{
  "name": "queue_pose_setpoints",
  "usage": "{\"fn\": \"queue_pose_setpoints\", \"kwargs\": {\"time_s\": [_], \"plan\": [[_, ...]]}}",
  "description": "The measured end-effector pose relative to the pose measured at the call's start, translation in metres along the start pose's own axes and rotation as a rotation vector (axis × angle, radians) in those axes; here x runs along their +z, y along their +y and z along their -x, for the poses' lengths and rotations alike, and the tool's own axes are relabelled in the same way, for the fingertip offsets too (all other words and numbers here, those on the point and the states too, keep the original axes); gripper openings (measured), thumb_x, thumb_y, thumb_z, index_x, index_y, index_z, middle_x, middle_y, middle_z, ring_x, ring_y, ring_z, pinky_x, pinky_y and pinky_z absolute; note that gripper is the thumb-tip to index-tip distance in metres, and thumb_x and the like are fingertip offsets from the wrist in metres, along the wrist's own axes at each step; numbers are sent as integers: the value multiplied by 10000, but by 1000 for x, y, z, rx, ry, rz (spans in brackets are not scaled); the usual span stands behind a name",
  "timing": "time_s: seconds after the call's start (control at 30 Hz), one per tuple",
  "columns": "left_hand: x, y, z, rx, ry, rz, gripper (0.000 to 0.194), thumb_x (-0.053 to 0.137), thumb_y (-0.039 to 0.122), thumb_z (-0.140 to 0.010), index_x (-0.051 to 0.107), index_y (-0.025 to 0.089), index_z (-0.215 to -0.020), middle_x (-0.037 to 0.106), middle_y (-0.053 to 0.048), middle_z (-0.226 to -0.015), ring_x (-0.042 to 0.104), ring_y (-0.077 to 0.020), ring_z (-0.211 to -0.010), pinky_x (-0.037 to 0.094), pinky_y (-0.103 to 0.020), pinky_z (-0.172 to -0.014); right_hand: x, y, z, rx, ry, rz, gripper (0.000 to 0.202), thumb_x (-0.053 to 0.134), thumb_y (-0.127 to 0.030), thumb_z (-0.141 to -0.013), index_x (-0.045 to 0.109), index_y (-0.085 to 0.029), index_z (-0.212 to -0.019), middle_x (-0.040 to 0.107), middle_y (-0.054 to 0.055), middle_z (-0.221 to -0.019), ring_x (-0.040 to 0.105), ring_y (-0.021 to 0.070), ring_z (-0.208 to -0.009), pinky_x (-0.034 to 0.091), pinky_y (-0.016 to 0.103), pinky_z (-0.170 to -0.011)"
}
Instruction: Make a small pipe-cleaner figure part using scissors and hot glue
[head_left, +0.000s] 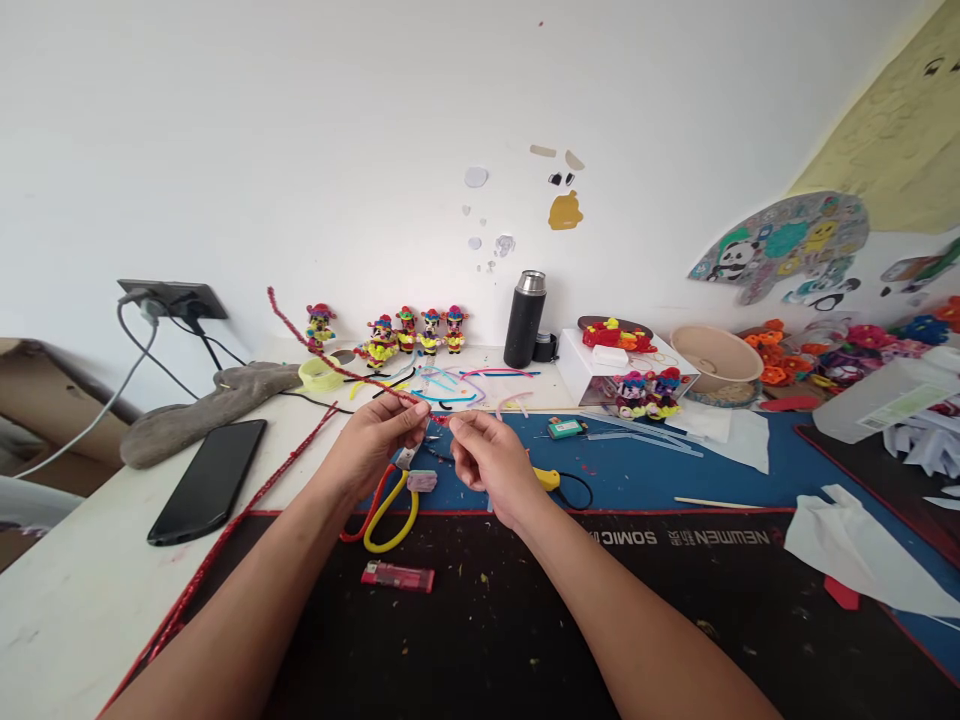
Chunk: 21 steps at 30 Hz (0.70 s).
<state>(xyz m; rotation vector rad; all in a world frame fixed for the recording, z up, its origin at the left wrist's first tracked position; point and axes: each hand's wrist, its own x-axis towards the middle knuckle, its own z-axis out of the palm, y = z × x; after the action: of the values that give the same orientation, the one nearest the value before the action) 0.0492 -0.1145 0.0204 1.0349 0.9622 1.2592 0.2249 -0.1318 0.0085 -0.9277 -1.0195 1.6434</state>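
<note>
A long red pipe cleaner (322, 353) rises from my hands toward the upper left. My left hand (386, 440) pinches it between thumb and forefinger close to its lower end. My right hand (487, 455) is closed on that lower end, just right of my left fingers. Beneath and between the hands lie scissors (411, 515) with red and yellow handles and a small purple piece (422, 481). A pink lighter (397, 577) rests nearer on the black mat. More red pipe cleaners (217, 548) run along the left side of the mat.
A black phone (208, 482) and a piece of driftwood (202, 405) lie left. Small dolls (430, 332), yellow tape (321, 374), colored strips (450, 382) and a black thermos (525, 320) stand or lie behind. A white box (589, 380) and a bowl (716, 355) are at the back right.
</note>
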Motion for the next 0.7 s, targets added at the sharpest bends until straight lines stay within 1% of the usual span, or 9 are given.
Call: {"fn": "queue_pose_setpoints", "kwargs": {"time_s": [0.1, 0.2, 0.27, 0.37, 0.5, 0.6, 0.7], "plan": [[0, 1, 0, 6, 3, 0, 329, 954, 408, -681, 751, 157, -743, 642, -14, -642, 527, -125, -577, 410, -259, -553, 1, 0, 1, -1, -1, 10, 460, 765, -631, -800, 635, -190, -809, 491, -70, -535, 400, 69, -381, 180, 219, -381], [0, 1, 1, 5, 2, 4, 348, 964, 420, -668, 744, 158, -731, 637, -12, -639, 519, -119, -578, 413, -251, -554, 0, 0, 1, 4, -3, 25, 479, 751, -643, -812, 626, -184, -752, 450, -71, -506, 401, 70, -387, 189, 221, -389], [0, 0, 0, -1, 2, 5, 361, 972, 429, -655, 748, 159, -737, 636, -11, -640, 512, -118, -580, 415, -248, -554, -1, 1, 0, 8, -10, 49, 458, 746, -625, -818, 653, -179, -771, 460, -68, -510, 400, 70, -393, 191, 220, -395], [1, 0, 0, -8, 5, 6, 378, 982, 437, -637, 747, 158, -739, 638, -12, -646, 512, -119, -584, 416, -247, -556, -2, 3, -1, 18, -24, 79, 389, 756, -556, -815, 704, -175, -877, 522, -59, -553, 412, 70, -404, 194, 218, -401], [1, 1, 1, -12, 11, 4, 378, 980, 429, -636, 741, 156, -743, 646, -16, -655, 519, -121, -592, 417, -246, -559, -1, 4, -1, 36, -17, 74, 366, 786, -461, -782, 704, -188, -1011, 578, -60, -581, 418, 73, -397, 199, 217, -398], [0, 0, 1, -15, 11, 11, 367, 976, 418, -641, 745, 157, -756, 650, -15, -667, 527, -122, -598, 418, -245, -563, 0, 3, -1, 41, -15, 73, 382, 789, -482, -780, 691, -189, -1005, 582, -59, -589, 420, 72, -397, 199, 215, -394], [0, -1, 1, -13, 5, 11, 364, 974, 423, -646, 749, 155, -748, 645, -13, -661, 521, -119, -591, 411, -244, -559, -1, 4, -1, 29, -23, 69, 414, 768, -572, -807, 694, -184, -931, 542, -60, -571, 417, 73, -400, 193, 216, -391]]}}
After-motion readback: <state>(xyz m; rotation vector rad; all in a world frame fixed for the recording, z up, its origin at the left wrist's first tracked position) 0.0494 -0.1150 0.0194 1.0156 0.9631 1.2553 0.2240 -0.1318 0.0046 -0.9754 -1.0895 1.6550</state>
